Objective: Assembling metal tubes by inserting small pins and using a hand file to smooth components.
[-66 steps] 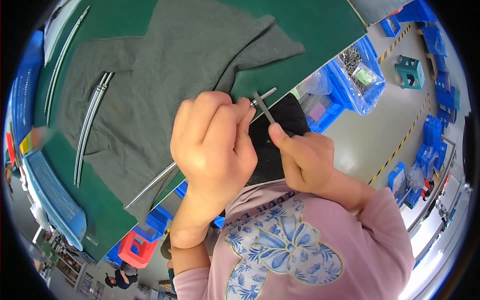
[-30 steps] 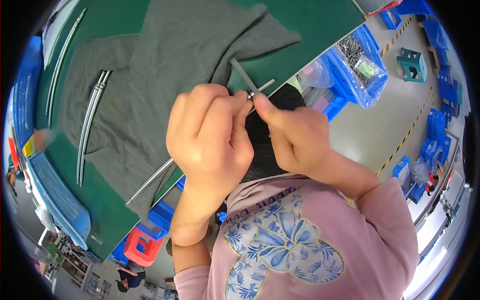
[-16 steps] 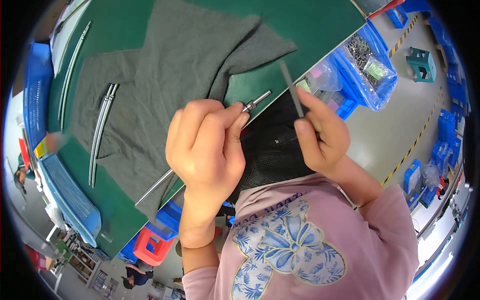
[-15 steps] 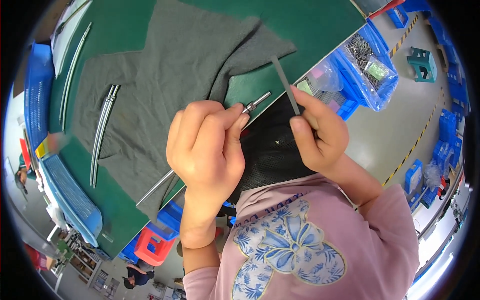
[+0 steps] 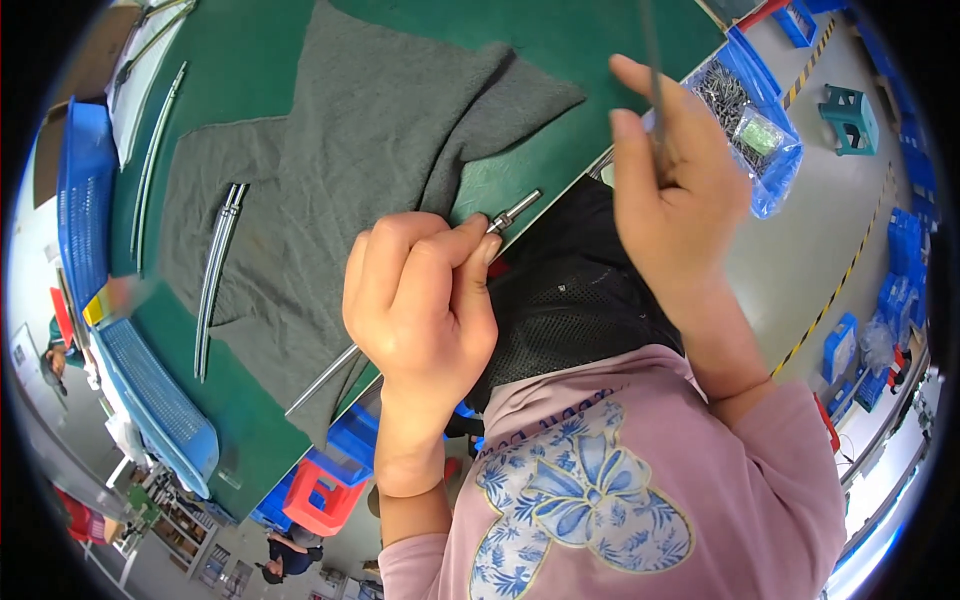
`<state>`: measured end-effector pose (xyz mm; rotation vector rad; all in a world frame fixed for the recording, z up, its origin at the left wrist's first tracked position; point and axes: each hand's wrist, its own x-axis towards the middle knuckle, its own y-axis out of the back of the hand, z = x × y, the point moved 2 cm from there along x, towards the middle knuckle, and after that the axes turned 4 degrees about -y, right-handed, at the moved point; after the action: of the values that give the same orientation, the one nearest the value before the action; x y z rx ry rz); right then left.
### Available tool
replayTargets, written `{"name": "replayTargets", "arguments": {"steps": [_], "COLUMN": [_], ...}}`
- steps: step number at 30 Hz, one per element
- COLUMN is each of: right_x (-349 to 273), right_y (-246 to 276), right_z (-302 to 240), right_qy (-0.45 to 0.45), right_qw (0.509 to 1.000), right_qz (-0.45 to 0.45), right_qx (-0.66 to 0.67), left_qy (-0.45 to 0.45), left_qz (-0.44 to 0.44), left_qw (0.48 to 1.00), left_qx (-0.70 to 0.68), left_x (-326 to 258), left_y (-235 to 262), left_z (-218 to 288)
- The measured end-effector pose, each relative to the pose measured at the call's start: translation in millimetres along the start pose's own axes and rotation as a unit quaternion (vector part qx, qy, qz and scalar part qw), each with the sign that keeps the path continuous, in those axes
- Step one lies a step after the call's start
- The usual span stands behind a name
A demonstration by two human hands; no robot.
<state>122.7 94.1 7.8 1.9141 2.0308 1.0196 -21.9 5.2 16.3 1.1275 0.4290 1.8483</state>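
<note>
My left hand (image 5: 420,300) is closed around a long thin metal rod (image 5: 512,211); its stepped tip pokes out past my thumb over the table's front edge, and its tail runs down to the lower left. My right hand (image 5: 675,185) is raised to the right, pinching a slim dark grey tool (image 5: 652,70) that points up and away. The tool is well clear of the rod's tip. A grey cloth (image 5: 360,170) lies spread on the green table (image 5: 590,40) under and beyond my left hand.
Two curved metal rods (image 5: 215,275) lie on the cloth's left part, more rods (image 5: 150,170) beyond. Blue trays (image 5: 150,400) line the table's left edge. A blue bin with small metal parts in bags (image 5: 745,115) stands at the right. A red stool (image 5: 320,490) is below.
My right hand has drawn the slim tool away from the rod's tip and lifted it up and to the right. The left hand keeps holding the rod in place.
</note>
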Motion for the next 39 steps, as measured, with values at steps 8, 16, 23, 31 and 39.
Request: {"name": "replayTargets", "arguments": {"steps": [8, 16, 23, 31, 39], "right_x": [-29, -41, -31, -28, -35], "right_y": [21, 32, 13, 9, 22], "right_z": [-2, -7, -5, 9, 0], "right_qy": [0.031, 0.008, 0.003, -0.034, 0.059], "right_qw": [0.982, 0.975, 0.986, 0.976, 0.963], "right_qz": [-0.155, -0.202, -0.147, -0.128, -0.222], "right_qx": [0.105, 0.089, 0.083, 0.173, 0.142], "left_qy": [-0.017, -0.033, -0.026, -0.038, 0.057], "left_qz": [0.008, 0.03, 0.035, 0.057, 0.02], "left_qw": [1.0, 0.999, 0.999, 0.997, 0.997], "left_qx": [-0.013, -0.027, -0.001, 0.029, -0.04], "left_x": [3, 3, 1, -5, -2], "left_y": [0, -3, -5, -8, -2], "left_z": [-2, -2, 4, 7, 8]}}
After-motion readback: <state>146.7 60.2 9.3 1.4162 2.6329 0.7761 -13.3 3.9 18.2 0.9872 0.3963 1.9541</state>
